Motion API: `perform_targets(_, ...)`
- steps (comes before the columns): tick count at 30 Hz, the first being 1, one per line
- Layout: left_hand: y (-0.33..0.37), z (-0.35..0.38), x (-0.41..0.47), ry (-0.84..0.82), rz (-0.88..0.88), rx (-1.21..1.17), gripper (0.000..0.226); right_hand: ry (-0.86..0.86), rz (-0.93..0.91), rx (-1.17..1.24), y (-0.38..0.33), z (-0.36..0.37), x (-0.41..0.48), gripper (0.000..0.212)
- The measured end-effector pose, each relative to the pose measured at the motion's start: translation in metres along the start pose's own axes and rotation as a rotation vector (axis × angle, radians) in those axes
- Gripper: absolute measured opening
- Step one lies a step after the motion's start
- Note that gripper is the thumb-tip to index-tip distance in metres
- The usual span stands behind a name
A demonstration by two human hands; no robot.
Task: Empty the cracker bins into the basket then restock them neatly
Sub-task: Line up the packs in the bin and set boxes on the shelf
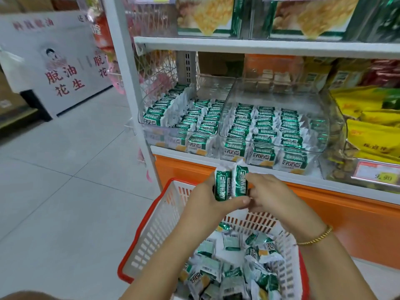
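Nearest the camera, a white plastic basket (138,234) with a red rim sits low in front of the person. A heap of loose cracker packets (233,269) in green and silver wrappers lies jumbled in it. Both forearms reach forward over the basket, and the right wrist wears a thin gold bracelet (316,238). Above the basket's far edge the hands meet around two cracker packets (229,184), which stand upright side by side and touch each other. The left hand (203,202) grips them from the left, its thumb curled across their lower ends. The fingers of the right hand (270,195) are curled and pinch the same pair from the right side. Just beyond the hands runs the shelf's white front lip, with an orange base panel (346,217) below it. On that shelf stand two clear plastic bins side by side. The left bin (151,123) holds rows of the same green packets set on edge, with room left at its back. The right bin (322,139) is filled with tidy rows of them, and more packets show through the front walls of both. To the right of the bins lie yellow snack bags (372,135), with a price tag (378,173) in front of them. On the shelf above are cracker boxes (205,16) with green borders. To the left, pale floor tiles (65,180) stretch back to a white board with red characters (62,70).
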State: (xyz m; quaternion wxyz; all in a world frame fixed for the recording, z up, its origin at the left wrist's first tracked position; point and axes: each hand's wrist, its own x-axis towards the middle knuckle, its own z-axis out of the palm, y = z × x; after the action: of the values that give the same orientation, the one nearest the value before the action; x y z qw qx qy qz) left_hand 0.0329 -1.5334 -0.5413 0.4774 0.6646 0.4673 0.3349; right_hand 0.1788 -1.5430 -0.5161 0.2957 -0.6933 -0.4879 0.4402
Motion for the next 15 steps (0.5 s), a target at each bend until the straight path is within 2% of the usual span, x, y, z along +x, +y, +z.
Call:
perform_targets(1,0.005,0.000,0.000,0.006,0.024,0.018,0.031,-0.020,0.010,0.075,-0.002,-0.004,-0.002,0.031)
perform_targets(4,0.016,-0.007,0.004,-0.076,-0.015,0.032,0.018,-0.112,-0.040,0.201,-0.008,-0.018,-0.009,0.033)
perform_targets(5,0.018,-0.011,0.006,-0.137,-0.044,-0.001,0.019,-0.116,-0.091,0.120,-0.009,-0.022,-0.011,0.030)
perform_targets(7,0.022,-0.021,0.009,-0.261,-0.135,-0.102,0.022,-0.087,-0.197,-0.161,-0.013,-0.031,-0.016,0.008)
perform_targets(8,0.024,-0.027,0.010,-0.325,-0.181,-0.148,0.024,-0.089,-0.219,-0.252,-0.017,-0.037,-0.018,0.007)
perform_targets(10,0.027,-0.039,0.015,-0.454,-0.218,-0.195,0.028,-0.115,-0.260,-0.406,-0.030,-0.050,-0.016,0.029)
perform_targets(13,0.030,-0.060,0.023,-0.622,-0.225,-0.262,0.039,-0.108,-0.418,-0.746,-0.057,-0.060,-0.005,0.053)
perform_targets(15,0.027,-0.072,0.032,-0.711,-0.232,-0.277,0.049,-0.234,-0.519,-0.903,-0.071,-0.061,0.009,0.070)
